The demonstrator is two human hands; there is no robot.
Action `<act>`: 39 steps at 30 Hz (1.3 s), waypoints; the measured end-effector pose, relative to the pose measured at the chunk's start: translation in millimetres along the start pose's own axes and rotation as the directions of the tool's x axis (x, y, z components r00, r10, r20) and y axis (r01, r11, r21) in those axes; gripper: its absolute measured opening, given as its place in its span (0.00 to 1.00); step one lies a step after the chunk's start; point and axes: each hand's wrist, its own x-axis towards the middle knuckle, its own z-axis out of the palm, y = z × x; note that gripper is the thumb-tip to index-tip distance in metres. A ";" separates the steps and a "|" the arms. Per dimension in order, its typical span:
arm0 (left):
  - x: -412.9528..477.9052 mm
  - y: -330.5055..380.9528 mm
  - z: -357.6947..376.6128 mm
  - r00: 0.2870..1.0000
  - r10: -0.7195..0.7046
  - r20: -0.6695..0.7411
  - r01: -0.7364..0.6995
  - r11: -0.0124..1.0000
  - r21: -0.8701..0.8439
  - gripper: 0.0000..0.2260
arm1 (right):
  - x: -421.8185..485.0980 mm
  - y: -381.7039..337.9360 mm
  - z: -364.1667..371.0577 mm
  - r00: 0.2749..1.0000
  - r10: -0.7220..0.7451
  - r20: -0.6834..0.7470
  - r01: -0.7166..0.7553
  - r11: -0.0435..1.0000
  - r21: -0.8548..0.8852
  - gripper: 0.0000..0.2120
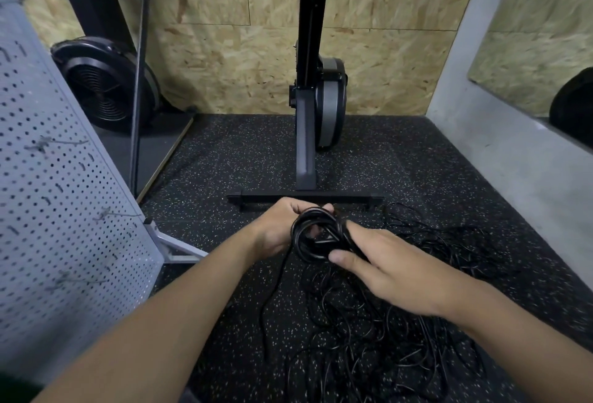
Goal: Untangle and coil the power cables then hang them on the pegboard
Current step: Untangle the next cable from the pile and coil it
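A small coil of black power cable [316,234] is held in front of me above the floor. My left hand [282,229] grips its left side with fingers curled over the top. My right hand [382,269] pinches the coil's right side between thumb and fingers. A loose strand [272,293] hangs from the coil down to the floor. A large tangle of black cables [385,338] lies on the floor below and to the right of my hands. The grey pegboard [54,210] stands tilted at the left, with several hooks on it.
An upright rowing machine [316,113] stands straight ahead, its base bar [305,198] just beyond my hands. A black fan unit [102,84] sits at the back left. The pegboard's metal foot [179,248] reaches onto the speckled rubber floor. A grey wall [500,133] runs along the right.
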 end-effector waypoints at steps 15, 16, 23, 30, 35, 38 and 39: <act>4.7 -11.3 55.7 1.000 -0.005 0.005 0.001 0.785 0.620 0.19 | 10.5 36.3 -2.7 0.901 0.258 -0.350 -0.341 0.918 -0.203 0.12; 2.8 -10.6 62.0 1.000 0.012 0.021 -0.023 0.754 0.656 0.18 | 11.1 39.5 -2.9 0.890 0.262 -0.372 -0.358 0.909 -0.215 0.16; -7.3 0.3 77.6 0.985 0.123 0.125 -0.172 0.534 0.828 0.13 | 12.2 46.7 0.3 0.900 0.298 -0.317 -0.395 0.866 -0.308 0.29; -16.9 29.1 50.2 0.884 0.317 0.344 -0.371 0.027 0.928 0.14 | 8.8 65.4 -9.9 0.946 0.315 -0.073 -0.323 0.922 -0.212 0.33; -12.5 18.4 43.2 0.740 0.541 0.400 -0.492 0.028 0.870 0.16 | 10.0 54.3 9.0 0.956 0.255 0.144 -0.211 0.941 -0.265 0.15; -6.7 21.4 29.6 0.839 0.530 0.123 -0.330 0.315 0.890 0.23 | 9.5 51.9 7.5 0.972 0.184 0.143 -0.160 0.973 -0.163 0.14; -6.5 22.4 23.7 0.869 0.494 0.034 -0.282 0.438 0.854 0.23 | 8.0 49.5 6.2 0.976 0.171 0.135 -0.153 0.979 -0.134 0.15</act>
